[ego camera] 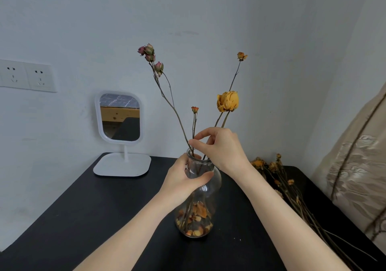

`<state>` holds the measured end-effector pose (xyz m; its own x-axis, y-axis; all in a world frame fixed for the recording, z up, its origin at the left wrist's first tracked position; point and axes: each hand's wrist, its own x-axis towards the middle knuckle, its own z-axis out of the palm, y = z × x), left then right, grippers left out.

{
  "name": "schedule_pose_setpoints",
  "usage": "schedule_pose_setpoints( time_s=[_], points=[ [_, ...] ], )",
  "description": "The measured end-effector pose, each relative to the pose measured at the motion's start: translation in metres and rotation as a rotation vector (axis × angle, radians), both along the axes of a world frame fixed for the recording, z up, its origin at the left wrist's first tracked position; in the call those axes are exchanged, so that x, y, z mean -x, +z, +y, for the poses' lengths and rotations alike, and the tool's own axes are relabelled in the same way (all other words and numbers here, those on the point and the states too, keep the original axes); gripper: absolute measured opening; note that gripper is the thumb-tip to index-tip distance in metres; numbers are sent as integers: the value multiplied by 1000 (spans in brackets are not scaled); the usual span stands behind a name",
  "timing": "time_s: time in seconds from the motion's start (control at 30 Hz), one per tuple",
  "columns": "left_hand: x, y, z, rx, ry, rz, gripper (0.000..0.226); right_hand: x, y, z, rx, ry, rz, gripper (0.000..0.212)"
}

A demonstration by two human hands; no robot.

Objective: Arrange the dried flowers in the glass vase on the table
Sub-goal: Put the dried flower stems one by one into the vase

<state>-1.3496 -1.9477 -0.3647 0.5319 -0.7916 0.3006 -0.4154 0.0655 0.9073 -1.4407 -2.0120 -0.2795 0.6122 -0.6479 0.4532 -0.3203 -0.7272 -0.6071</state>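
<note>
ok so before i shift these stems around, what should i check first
1. Steady vase: ok, the left hand grips its neck and it stands upright on the table.
2. Hold on the stems: ok, the right hand pinches just above the vase.
3. Stems through the mouth: ok, all pass inside.
4. Stem ends seated at the bottom: cannot tell, loose petals hide them.
5. More flowers within reach: ok, they lie on the table to the right.
</note>
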Motion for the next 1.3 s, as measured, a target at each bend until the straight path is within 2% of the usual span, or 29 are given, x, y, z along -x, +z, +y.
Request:
schedule_pose_setpoints(
  time_s=[0.2, 0.33, 0.53, 0.73, 0.9, 1.3],
  points=[
    [-1, -1, 1, 1, -8, -15, 47, -5, 0, 1, -31, -17, -25, 9],
    [-2, -1, 1, 10, -33, -15, 49, 7, 6, 6, 23, 94, -165, 4],
    [-2, 0, 2, 24, -49, -2, 36, 34, 12, 6, 48, 246, -359, 8],
    [0, 0, 3, 48, -63, 14, 36, 45, 0, -5, 85, 289, -199, 6],
    [1, 1, 4, 56, -65, 15, 34, 46, -7, -8, 130, 308, -35, 14],
    [1, 2, 5, 65, -69, 11, 35, 43, -13, -13, 96, 332, -4, 4]
  ],
)
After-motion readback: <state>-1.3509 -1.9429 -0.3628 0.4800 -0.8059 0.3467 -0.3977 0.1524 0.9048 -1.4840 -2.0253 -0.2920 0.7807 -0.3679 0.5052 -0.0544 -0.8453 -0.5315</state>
